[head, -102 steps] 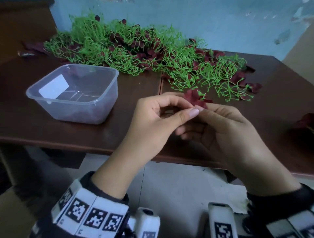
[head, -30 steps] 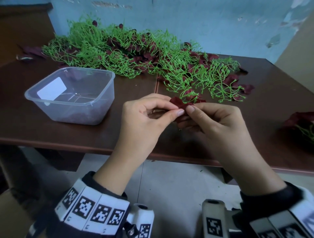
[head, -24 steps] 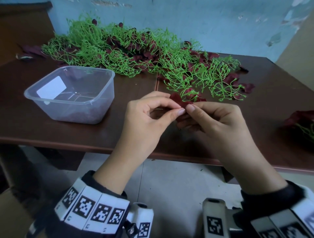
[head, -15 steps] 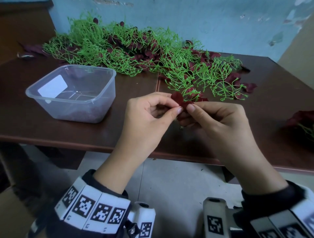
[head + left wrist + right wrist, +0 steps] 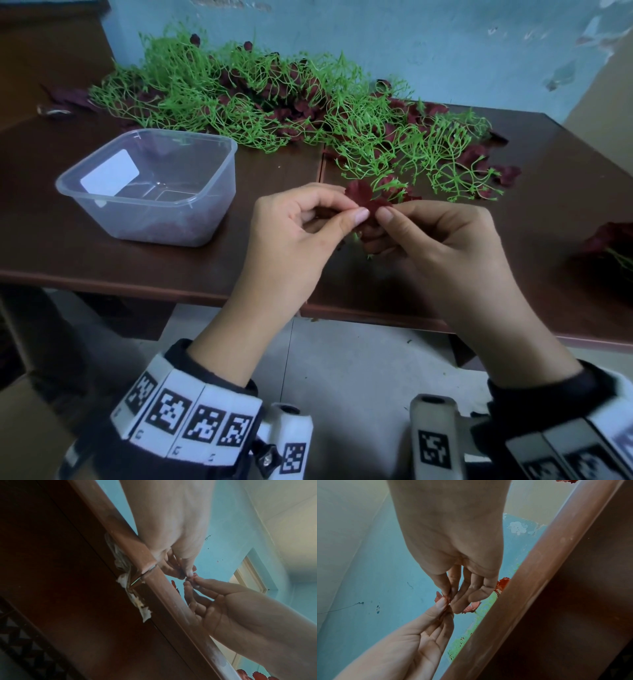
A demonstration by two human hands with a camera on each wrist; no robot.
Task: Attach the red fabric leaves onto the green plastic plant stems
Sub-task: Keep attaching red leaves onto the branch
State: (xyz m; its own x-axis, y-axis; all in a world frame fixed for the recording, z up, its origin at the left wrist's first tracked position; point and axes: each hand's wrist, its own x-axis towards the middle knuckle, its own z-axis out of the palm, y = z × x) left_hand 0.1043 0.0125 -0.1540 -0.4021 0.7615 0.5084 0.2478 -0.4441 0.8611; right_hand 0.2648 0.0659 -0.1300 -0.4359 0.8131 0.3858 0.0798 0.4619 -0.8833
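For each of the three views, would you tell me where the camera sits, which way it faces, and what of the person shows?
Head: worn on the head, looking forward and down at the table, the clear tub and the green stems; both hands and marker-covered cuffs show.
Left wrist: below the table edge, looking up along the left hand to the wall.
Right wrist: likewise from below, along the right hand.
Shared: every view shows both hands pinching the red leaf.
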